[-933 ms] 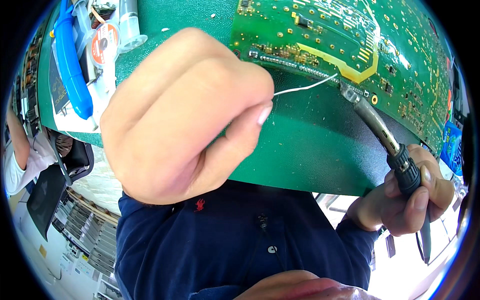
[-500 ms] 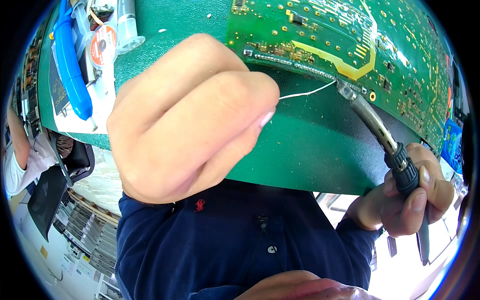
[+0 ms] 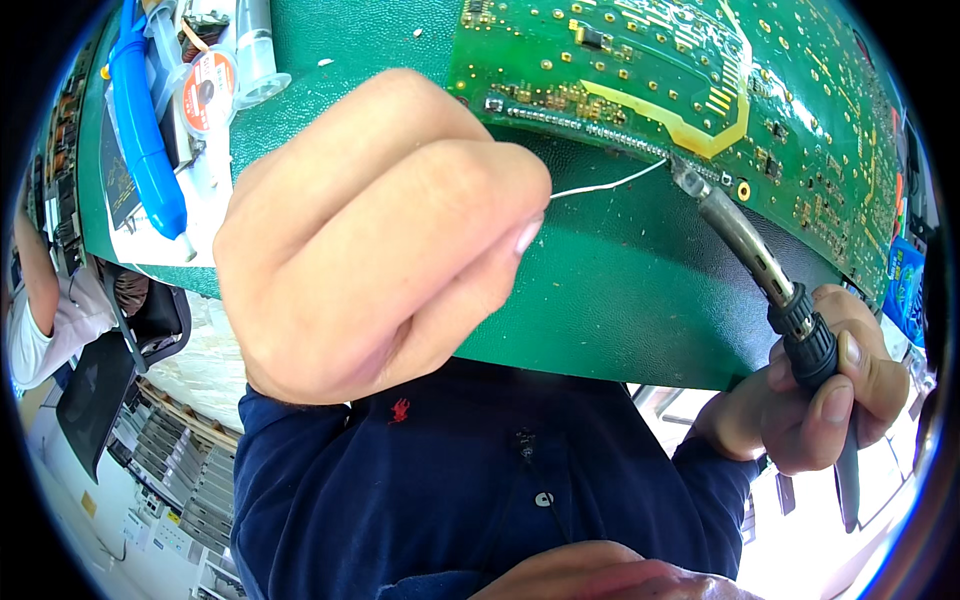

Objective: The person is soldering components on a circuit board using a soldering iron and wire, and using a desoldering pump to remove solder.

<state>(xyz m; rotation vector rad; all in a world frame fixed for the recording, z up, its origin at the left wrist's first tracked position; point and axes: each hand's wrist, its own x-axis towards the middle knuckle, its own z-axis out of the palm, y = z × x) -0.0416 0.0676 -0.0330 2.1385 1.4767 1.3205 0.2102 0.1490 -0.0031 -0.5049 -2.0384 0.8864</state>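
Note:
My left hand [image 3: 375, 245] is closed, with a thin strand of solder wire [image 3: 610, 187] sticking out past the thumb. The wire's free end reaches a row of shiny pins along the near edge of a green circuit board [image 3: 690, 75]. At the right, my right hand [image 3: 835, 385] grips a soldering iron [image 3: 745, 245] by its black handle. The iron's tip rests at that same pin row, right beside the wire's end, close to the row's right end. Whether wire and tip touch is too small to tell.
A green mat [image 3: 600, 300] covers the worktable. Far left lie a blue solder sucker [image 3: 145, 130], a clear syringe [image 3: 255, 60] and a small round tub with an orange label [image 3: 210, 90]. A blue packet [image 3: 905, 290] sits at the right edge. Another person's arm [image 3: 38, 270] shows far left.
My left hand has shifted very slightly left with the solder wire. The board has moved a touch left too; the soldering iron stays almost where it was.

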